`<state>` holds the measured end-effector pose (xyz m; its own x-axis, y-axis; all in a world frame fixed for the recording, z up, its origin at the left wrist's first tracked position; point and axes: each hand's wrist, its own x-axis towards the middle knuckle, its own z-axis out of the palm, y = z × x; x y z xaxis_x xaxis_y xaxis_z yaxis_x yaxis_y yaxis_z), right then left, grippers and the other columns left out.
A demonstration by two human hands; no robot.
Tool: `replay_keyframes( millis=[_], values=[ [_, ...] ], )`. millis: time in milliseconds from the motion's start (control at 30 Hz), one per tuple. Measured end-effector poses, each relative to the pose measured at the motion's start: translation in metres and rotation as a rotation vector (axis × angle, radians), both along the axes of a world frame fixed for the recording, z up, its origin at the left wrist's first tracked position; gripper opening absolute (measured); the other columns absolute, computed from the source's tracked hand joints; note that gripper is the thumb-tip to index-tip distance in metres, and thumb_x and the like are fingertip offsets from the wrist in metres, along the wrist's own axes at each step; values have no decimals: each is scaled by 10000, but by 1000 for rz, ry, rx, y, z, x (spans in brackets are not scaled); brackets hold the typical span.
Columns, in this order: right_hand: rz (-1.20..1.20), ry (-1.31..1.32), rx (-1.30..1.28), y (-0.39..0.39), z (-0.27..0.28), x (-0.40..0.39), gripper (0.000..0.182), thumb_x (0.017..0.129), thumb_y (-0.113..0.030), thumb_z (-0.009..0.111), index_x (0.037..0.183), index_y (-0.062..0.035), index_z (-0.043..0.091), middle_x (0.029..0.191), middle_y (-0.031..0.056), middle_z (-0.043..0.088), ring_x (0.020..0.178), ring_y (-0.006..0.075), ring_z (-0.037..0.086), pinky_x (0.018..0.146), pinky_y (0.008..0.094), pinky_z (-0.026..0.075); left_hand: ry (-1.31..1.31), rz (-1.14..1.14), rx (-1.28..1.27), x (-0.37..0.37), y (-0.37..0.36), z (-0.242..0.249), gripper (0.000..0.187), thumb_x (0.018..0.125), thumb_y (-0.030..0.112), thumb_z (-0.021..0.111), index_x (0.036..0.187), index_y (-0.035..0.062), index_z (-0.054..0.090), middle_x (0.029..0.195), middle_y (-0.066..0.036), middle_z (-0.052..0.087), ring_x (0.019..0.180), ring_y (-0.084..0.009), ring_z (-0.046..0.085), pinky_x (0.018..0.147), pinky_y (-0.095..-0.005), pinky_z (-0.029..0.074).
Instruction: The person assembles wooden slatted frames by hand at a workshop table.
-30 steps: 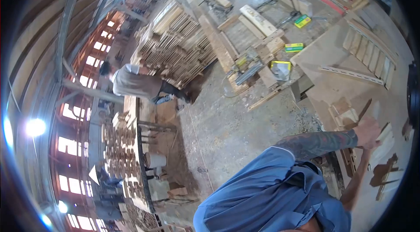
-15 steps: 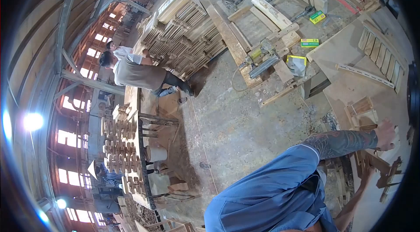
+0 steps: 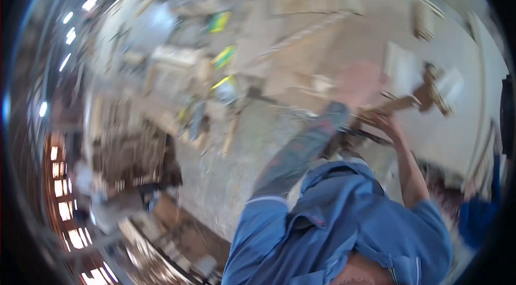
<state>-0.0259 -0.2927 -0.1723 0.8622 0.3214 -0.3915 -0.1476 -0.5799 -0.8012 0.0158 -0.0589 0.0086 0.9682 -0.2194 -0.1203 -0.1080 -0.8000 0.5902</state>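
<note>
The whole view is smeared by motion. My left hand (image 3: 363, 83), at the end of a tattooed forearm, is a blurred pink shape over the board-like surface, beside a wooden piece; its fingers cannot be made out. My right hand (image 3: 384, 124) is closed around the near end of that wooden piece (image 3: 398, 105), which has a crosspiece at its far end. Close beyond it lies a pale, flat block (image 3: 399, 67).
Green-yellow boxes (image 3: 219, 22) and tools lie on the upper-left bench. Stacked wood (image 3: 126, 142) stands at left, with a blurred person (image 3: 107, 207) below it. Someone in blue (image 3: 478, 220) is at the right edge. A short wooden bundle (image 3: 424, 19) lies upper right.
The view has swung right, so the bench, stack and co-worker sit farther left. Both my hands now appear nearer the middle, and the wooden piece shows more fully.
</note>
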Motion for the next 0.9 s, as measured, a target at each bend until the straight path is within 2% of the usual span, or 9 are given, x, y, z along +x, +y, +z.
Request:
replay_keyframes(
  millis=[67, 133, 233, 400, 533, 633, 733, 867, 900],
  values=[
    [-33, -43, 182, -7, -10, -3, 278, 874, -235, 710, 1005, 10, 726, 905, 82, 728, 841, 152, 656, 730, 311, 531, -37, 18, 130, 0, -4, -2, 553, 934, 562, 518, 1115, 72, 701, 991, -194, 704, 967, -379, 660, 845, -502, 514],
    [-171, 53, 98, -10, 4, -15, 241, 856, -184, 725, 1001, 7, 714, 911, 85, 720, 855, 159, 655, 753, 325, 533, -134, 34, 118, -18, -13, -3, 526, 926, 558, 548, 1103, 89, 705, 982, -179, 708, 962, -370, 664, 834, -484, 522],
    [-329, -106, 387, 5, 19, -9, 233, 828, -113, 738, 1021, 9, 698, 930, 86, 715, 859, 154, 653, 770, 321, 534, -195, 29, 116, -16, -14, -3, 458, 928, 514, 578, 1092, 108, 712, 986, -160, 712, 958, -360, 667, 824, -463, 528],
    [30, -229, 248, 14, 24, 4, 287, 810, -135, 777, 1053, -7, 694, 936, 110, 729, 869, 180, 685, 783, 337, 544, -200, 17, 53, -15, -11, -3, 367, 928, 445, 616, 1066, 122, 724, 1035, -130, 717, 953, -342, 671, 808, -431, 534],
    [14, -234, 152, 26, 30, -8, 238, 801, -140, 770, 1012, -59, 698, 898, 146, 726, 816, 254, 708, 757, 378, 545, -208, 4, 20, -15, -9, -4, 355, 922, 412, 643, 1056, 95, 727, 1059, -125, 719, 948, -338, 676, 801, -420, 534],
    [199, -529, 7, 31, 5, -8, 155, 782, -118, 731, 904, -130, 636, 789, 127, 681, 732, 368, 660, 679, 484, 502, -223, -9, 17, -15, -7, -4, 351, 924, 397, 649, 1057, 81, 725, 1056, -138, 718, 949, -340, 678, 799, -422, 532],
    [203, -542, -21, 30, 9, -12, 181, 776, -127, 729, 916, -133, 614, 789, 108, 681, 739, 356, 664, 714, 501, 488, -281, -51, 23, -15, -18, -3, 358, 935, 398, 636, 1055, 73, 724, 1031, -153, 719, 936, -342, 680, 790, -429, 530],
    [374, -295, -87, 16, 15, 0, 346, 780, -137, 728, 1117, -152, 653, 994, 143, 699, 907, 352, 672, 836, 451, 518, -337, -137, -2, -12, -59, 12, 417, 954, 440, 585, 1071, 63, 720, 1012, -163, 717, 928, -353, 680, 786, -445, 525],
    [420, -208, -47, 3, 19, 11, 402, 822, -209, 706, 1212, -142, 633, 1173, 175, 658, 1124, 358, 608, 948, 451, 488, -340, -147, -4, -12, -64, 18, 417, 954, 440, 585, 1071, 63, 720, 1012, -163, 717, 928, -353, 680, 786, -445, 525]
  ],
)
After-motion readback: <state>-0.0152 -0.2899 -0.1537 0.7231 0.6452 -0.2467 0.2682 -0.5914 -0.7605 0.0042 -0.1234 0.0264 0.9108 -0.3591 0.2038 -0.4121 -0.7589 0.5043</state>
